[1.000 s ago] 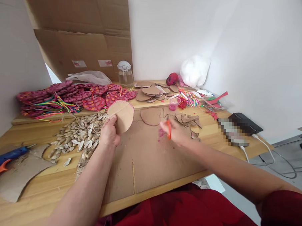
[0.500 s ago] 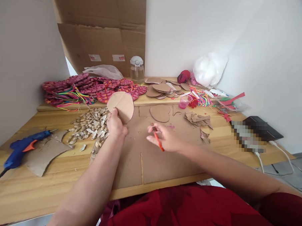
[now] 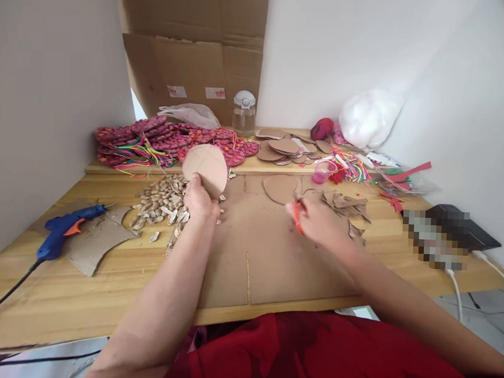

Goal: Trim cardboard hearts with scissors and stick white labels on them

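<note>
My left hand [image 3: 200,199] is closed on a rounded cardboard cutout [image 3: 209,167], thumb on its face, held up beside the peanut shells [image 3: 162,199]. Over the right part of the flat cardboard sheet [image 3: 269,268], the fingers of my right hand [image 3: 313,219] are curled around small red-handled scissors [image 3: 298,218]; blur and the fingers hide much of them. Just beyond that hand, a heart-shaped cardboard piece [image 3: 279,187] lies on the sheet. Torn cardboard scraps [image 3: 345,205] are to the right of it.
A blue glue gun [image 3: 66,228] lies at left on a cardboard offcut [image 3: 101,244]. Behind are pink decorated pieces [image 3: 170,138], a lidded bottle [image 3: 244,113], stacked cardboard cutouts [image 3: 285,148] and a small cup [image 3: 323,172]. A black box [image 3: 463,226] with white cables sits at right.
My right hand has moved right with the scissors and turned them more upright. The left hand still holds the cutout, tilted a little differently. The whole view has shifted slightly.
</note>
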The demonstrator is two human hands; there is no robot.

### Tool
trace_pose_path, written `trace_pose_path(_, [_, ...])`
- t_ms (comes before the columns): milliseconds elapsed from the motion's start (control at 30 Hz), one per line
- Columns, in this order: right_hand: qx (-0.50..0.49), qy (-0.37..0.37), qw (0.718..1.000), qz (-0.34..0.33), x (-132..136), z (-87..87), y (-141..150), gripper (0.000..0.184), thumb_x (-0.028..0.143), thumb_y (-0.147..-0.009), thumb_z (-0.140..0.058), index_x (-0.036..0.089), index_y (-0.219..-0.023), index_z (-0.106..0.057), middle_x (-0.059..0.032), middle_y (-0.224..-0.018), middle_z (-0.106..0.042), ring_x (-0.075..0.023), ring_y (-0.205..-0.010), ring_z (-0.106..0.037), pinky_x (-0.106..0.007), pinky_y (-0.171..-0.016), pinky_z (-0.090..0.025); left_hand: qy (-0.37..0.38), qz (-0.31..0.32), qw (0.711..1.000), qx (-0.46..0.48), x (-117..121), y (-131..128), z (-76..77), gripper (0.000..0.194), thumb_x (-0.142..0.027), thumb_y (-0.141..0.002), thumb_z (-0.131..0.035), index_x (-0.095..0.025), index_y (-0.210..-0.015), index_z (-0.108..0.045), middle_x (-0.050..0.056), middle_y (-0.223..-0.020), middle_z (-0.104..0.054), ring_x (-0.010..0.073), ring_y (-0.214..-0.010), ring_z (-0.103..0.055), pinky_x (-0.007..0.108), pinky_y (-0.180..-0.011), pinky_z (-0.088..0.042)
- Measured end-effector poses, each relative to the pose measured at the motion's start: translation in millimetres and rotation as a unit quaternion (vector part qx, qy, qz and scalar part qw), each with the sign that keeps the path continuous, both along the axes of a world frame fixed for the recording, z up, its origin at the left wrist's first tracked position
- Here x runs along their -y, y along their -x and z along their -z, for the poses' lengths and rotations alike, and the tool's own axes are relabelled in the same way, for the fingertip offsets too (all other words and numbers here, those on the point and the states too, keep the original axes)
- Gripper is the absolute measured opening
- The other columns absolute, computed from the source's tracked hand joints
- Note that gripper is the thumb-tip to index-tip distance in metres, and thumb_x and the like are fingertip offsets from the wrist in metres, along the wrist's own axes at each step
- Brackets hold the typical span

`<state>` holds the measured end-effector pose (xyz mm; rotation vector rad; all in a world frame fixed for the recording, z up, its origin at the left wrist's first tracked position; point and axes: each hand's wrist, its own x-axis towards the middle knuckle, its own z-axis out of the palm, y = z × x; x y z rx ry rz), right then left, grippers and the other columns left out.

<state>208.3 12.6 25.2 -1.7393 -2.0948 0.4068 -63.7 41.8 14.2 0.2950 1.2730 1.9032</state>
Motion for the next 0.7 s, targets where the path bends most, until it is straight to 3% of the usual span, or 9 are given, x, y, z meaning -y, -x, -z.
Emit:
trace_pose_path(33, [-0.03, 0.007, 0.999, 0.041, -6.2, -4.3, -12.0, 0.051, 0.071, -0.085, -0.054, 0.021, -0.072, -0.056, -0.0077, -0.068, -0.064, -0.0217, -0.062, -0.06, -0.031, -0.056, -0.039, -0.009, 0.038, 0.999, 0.006, 1.4, -3.6, -1.8, 0.041, -0.04, -0.094, -0.042, -0.022, -0.129, -0.054, 0.009, -0.137, -0.058, 0.0206, -0.121, -0.06, 0.026, -0.074, -0.055])
trace_pose_path(100, [-0.18, 0.056, 0.982, 0.028, -13.0, -11.6, -21.9, 0.053, 0.073, -0.081, -0.059, 0.02, -0.074, -0.06, -0.0077, -0.075, -0.067, -0.02, -0.064, -0.064, -0.029, -0.055, -0.044, -0.036, 0.13, 0.991, 0.013, 7.0, -12.9, -4.6, 0.037, -0.039, -0.091, -0.051, -0.019, -0.119, -0.062, 0.01, -0.128, -0.065, 0.0226, -0.113, -0.064, 0.029, -0.076, -0.056])
trace_pose_path(200, [-0.391, 0.194, 0.899, -0.038, -9.3, -16.6, -3.3, 0.055, 0.072, -0.073, -0.068, 0.017, -0.079, -0.065, -0.0084, -0.079, -0.07, -0.0162, -0.059, -0.065, -0.025, -0.047, -0.045, -0.104, 0.331, 0.938, -0.01, 21.5, -26.4, -6.2, 0.033, -0.04, -0.08, -0.069, -0.019, -0.106, -0.069, 0.008, -0.113, -0.072, 0.0237, -0.105, -0.067, 0.031, -0.08, -0.055])
trace_pose_path(267, [-0.432, 0.278, 0.853, -0.092, -3.7, -16.8, 20.7, 0.05, 0.063, -0.067, -0.077, 0.016, -0.075, -0.066, -0.0058, -0.066, -0.067, -0.0126, -0.047, -0.058, -0.021, -0.038, -0.038, -0.119, 0.44, 0.89, -0.025, 31.8, -31.5, -6.1, 0.037, -0.041, -0.07, -0.081, -0.018, -0.098, -0.071, 0.009, -0.105, -0.073, 0.0262, -0.098, -0.069, 0.034, -0.08, -0.055])
trace_pose_path(333, [-0.435, 0.318, 0.833, -0.123, -1.1, -16.1, 43.7, 0.044, 0.054, -0.062, -0.083, 0.016, -0.075, -0.068, -0.0023, -0.057, -0.064, -0.0109, -0.04, -0.053, -0.02, -0.033, -0.033, -0.113, 0.49, 0.864, -0.031, 39.1, -33.2, -6.0, 0.04, -0.042, -0.064, -0.086, -0.015, -0.09, -0.071, 0.012, -0.097, -0.074, 0.0279, -0.089, -0.07, 0.038, -0.077, -0.056])
trace_pose_path(467, [-0.45, 0.35, 0.809, -0.145, -8.4, -14.6, 66.6, 0.037, 0.047, -0.065, -0.082, 0.018, -0.086, -0.071, -0.0042, -0.069, -0.071, -0.0144, -0.051, -0.062, -0.022, -0.039, -0.043, -0.135, 0.483, 0.864, -0.035, 39.7, -30.4, -6.5, 0.042, -0.047, -0.063, -0.087, -0.016, -0.085, -0.069, 0.01, -0.091, -0.073, 0.0269, -0.085, -0.07, 0.039, -0.076, -0.055])
trace_pose_path(567, [-0.517, 0.301, 0.791, -0.124, -14.3, -11.0, 63.6, 0.032, 0.044, -0.072, -0.078, 0.018, -0.089, -0.07, -0.0078, -0.089, -0.075, -0.018, -0.072, -0.07, -0.031, -0.066, -0.059, -0.171, 0.422, 0.89, -0.031, 30.2, -23.6, -8.3, 0.04, -0.046, -0.065, -0.086, -0.018, -0.087, -0.068, 0.007, -0.096, -0.074, 0.0268, -0.098, -0.069, 0.036, -0.083, -0.055])
trace_pose_path(633, [-0.523, 0.215, 0.819, -0.098, -10.1, -6.3, 60.4, 0.032, 0.047, -0.081, -0.069, 0.019, -0.095, -0.069, -0.0107, -0.105, -0.075, -0.0212, -0.089, -0.072, -0.038, -0.084, -0.059, -0.196, 0.339, 0.92, -0.001, 21.9, -15.7, -11.1, 0.034, -0.045, -0.074, -0.08, -0.02, -0.093, -0.068, 0.006, -0.1, -0.074, 0.0237, -0.104, -0.068, 0.033, -0.087, -0.055])
trace_pose_path(700, [-0.417, 0.123, 0.891, -0.129, 2.9, 0.5, 63.8, 0.037, 0.051, -0.091, -0.057, 0.019, -0.106, -0.069, -0.0131, -0.12, -0.071, -0.0249, -0.107, -0.069, -0.046, -0.098, -0.052, -0.2, 0.223, 0.952, 0.061, 14.2, -6.4, -14.7, 0.025, -0.041, -0.085, -0.07, -0.02, -0.097, -0.068, 0.005, -0.103, -0.075, 0.0195, -0.104, -0.069, 0.029, -0.09, -0.055])
